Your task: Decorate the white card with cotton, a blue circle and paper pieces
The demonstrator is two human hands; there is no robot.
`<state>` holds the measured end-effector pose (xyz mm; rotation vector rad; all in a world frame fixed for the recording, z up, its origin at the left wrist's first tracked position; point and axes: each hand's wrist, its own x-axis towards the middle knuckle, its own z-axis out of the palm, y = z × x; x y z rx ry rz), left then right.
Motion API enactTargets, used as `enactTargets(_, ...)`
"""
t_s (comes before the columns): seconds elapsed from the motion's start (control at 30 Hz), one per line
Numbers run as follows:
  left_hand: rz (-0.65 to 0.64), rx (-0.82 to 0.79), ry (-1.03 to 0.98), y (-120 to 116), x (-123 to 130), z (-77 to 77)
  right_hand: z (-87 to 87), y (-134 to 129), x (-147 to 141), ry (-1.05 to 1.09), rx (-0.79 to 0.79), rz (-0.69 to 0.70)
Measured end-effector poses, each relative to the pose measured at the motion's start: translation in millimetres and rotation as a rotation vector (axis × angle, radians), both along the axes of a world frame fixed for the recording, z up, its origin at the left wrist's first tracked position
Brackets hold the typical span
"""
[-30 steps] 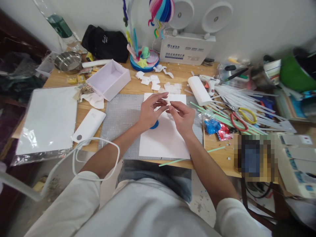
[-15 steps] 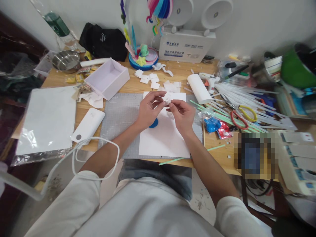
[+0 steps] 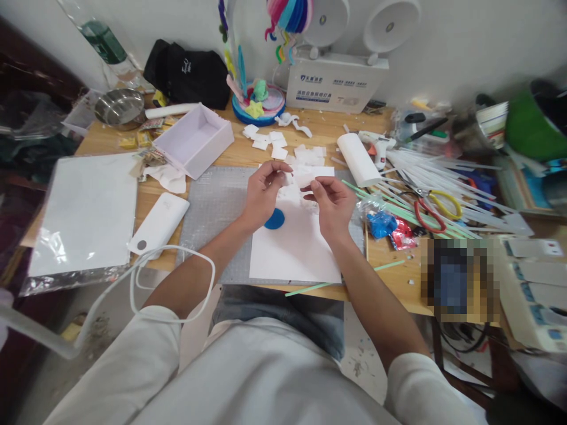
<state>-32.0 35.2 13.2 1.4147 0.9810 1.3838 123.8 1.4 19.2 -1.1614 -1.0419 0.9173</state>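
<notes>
Above the upper part of a white sheet (image 3: 295, 254), my left hand (image 3: 264, 195) pinches a small white piece that blends into the white behind it. My right hand (image 3: 332, 203), a short way to the right, has thumb and fingers closed on a thin white piece (image 3: 305, 178). A blue disc (image 3: 274, 219) lies on the sheet just below my left hand. The sheet rests on a grey cutting mat (image 3: 212, 218). Small white squares (image 3: 278, 141) lie beyond my hands.
An open lilac box (image 3: 195, 141) and a white power bank (image 3: 160, 224) are on the left. To the right are a white roll (image 3: 358, 159), a glue gun (image 3: 376, 147), scissors (image 3: 429, 213) and white sticks (image 3: 425, 165). A cable (image 3: 212, 277) crosses over my left forearm.
My hands have moved apart, the left one leftward and the right one slightly rightward. More of the blue disc shows now.
</notes>
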Motion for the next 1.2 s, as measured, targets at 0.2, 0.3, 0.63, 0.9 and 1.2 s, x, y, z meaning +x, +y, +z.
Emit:
enactTargets(0.2,-0.064,-0.123,-0.020,-4,0,6.8,0.2,0,-1,0.007,0.010,-0.011)
enactTargets(0.3,-0.071,-0.145,0.027,-5,0,12.5,1.0,0,0,-0.019,-0.001,-0.013)
enactTargets(0.63,-0.077,-0.051,0.104,-7,3,13.0,2.2,-7,-1,-0.242,0.121,-0.036)
enactTargets(0.9,-0.100,-0.032,0.151,-6,1,13.1,6.0,-8,0,-0.014,0.034,0.134)
enactTargets(1.2,-0.069,0.051,0.251,-8,1,13.0,9.4,-4,0,0.190,-0.170,0.198)
